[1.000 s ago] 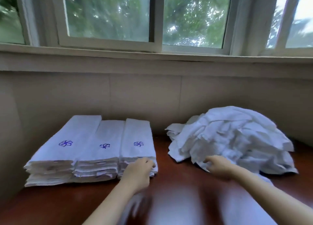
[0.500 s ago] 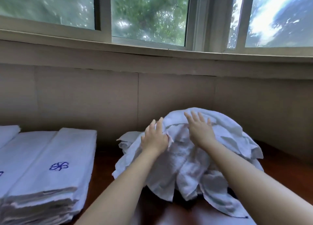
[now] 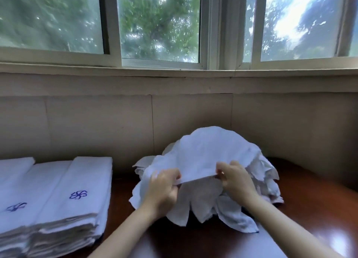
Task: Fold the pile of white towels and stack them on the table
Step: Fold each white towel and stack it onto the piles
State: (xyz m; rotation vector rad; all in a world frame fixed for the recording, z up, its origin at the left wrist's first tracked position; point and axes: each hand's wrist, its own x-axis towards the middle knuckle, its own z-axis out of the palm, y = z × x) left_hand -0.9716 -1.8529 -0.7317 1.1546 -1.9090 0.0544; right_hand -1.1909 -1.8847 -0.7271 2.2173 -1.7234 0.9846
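To the left of the pile [image 3: 269,178] of loose white towels, with a gap of bare wood between, sit the folded towels [image 3: 58,209]. They lie in neat stacks side by side on the shiny brown counter [image 3: 310,209]. The stack nearest the pile has a blue flower mark [image 3: 78,194] on top, and the one further from the pile has one too.

At the front of the pile, on its left side, is the left hand [image 3: 164,189]. Its fingers [image 3: 170,175] are curled tight and pinch the front edge of the top towel [image 3: 209,155]. That towel lies spread over the top of the pile, and its front edge is lifted up a little.

At the front of the pile, on its right side, is the right hand [image 3: 238,180]. Its fingers [image 3: 222,167] pinch the same edge, so the edge is pulled straight between the two hands.

The pile sits on the counter, up against the pale wall [image 3: 193,112]. Above the pile is a window [image 3: 158,25] with green trees outside.
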